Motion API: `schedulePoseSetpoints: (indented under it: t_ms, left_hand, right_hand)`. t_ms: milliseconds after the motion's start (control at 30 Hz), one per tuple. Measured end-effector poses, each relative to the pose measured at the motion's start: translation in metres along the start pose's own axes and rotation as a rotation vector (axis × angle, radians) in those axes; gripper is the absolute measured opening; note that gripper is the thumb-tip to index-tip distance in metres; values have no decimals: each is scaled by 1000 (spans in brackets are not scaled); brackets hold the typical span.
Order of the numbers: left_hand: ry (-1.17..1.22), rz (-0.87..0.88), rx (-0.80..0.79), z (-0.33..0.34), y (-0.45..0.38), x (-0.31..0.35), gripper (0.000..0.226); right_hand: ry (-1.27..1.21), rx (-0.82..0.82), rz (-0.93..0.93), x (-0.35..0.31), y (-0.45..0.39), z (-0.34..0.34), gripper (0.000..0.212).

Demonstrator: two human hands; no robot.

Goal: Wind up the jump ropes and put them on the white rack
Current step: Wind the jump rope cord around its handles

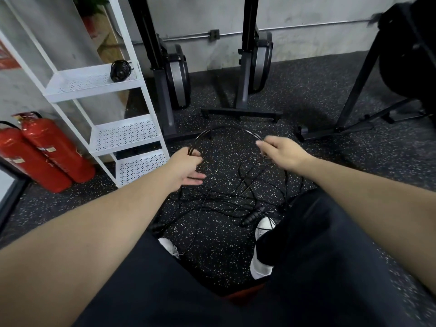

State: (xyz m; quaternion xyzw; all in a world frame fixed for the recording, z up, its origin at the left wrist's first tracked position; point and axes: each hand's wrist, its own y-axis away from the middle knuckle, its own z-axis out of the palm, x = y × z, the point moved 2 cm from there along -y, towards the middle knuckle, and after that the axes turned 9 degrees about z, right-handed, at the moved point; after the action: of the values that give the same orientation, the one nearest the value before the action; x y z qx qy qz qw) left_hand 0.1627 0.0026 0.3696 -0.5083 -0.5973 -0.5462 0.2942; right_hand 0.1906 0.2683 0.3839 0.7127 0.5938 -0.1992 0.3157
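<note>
One wide-angle view looks from the person's head, forward and steeply down past both forearms. Knees fill the bottom of the frame; the speckled floor (pixel 306 95) and wall (pixel 306 10) curve across the top

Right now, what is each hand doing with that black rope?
Left hand: closed on loops of the jump rope, lower fingers loose.
Right hand: pinching the same rope's other end of the arc.
</note>
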Motion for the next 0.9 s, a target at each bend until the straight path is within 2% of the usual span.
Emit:
schedulePoseSetpoints:
  t_ms: [100,133,200,233,267,333,400,467,567,667,800,900]
  left_hand:
    - [-140,36,55,14,-3,-11,66]
    - [-193,82,125,19,0,-12,68]
    - [-255,194,254,30,6,-11,50]
    - [-265,234,223,38,8,-11,41]
    - [-297,254,109,47,12,-11,40]
    - [-424,245,-209,69,23,-11,64]
    - [-457,229,-371,86,33,-7,83]
    - [-394,240,-368,97,37,1,76]
    - [-412,241,-356,103,35,13,34]
    - [-402,319,-321,104,33,15,35]
    - [21,278,-150,95,33,19,23]
    - [210,212,-35,81,22,26,25]
  right_hand:
    - [-60,80,-49,-25,-2,-5,40]
    - [-56,77,-60,-33,-2,-4,40]
    - [-71,50,-65,-47,-3,0,40]
    - [-89,43,-61,-53,-4,3,40]
    - [-106,41,-56,-59,-4,6,40]
    - [-151,36,-51,-69,-5,12,40]
    - [-217,26,-52,-80,-4,17,40]
    - [-279,14,-52,-90,-4,22,40]
    - [-349,3,-45,-97,-3,27,40]
    - [-405,0,-46,-98,-2,25,41]
    - [-467,-106,-15,-84,0,21,56]
    - [-432,-173,42,-52,0,27,51]
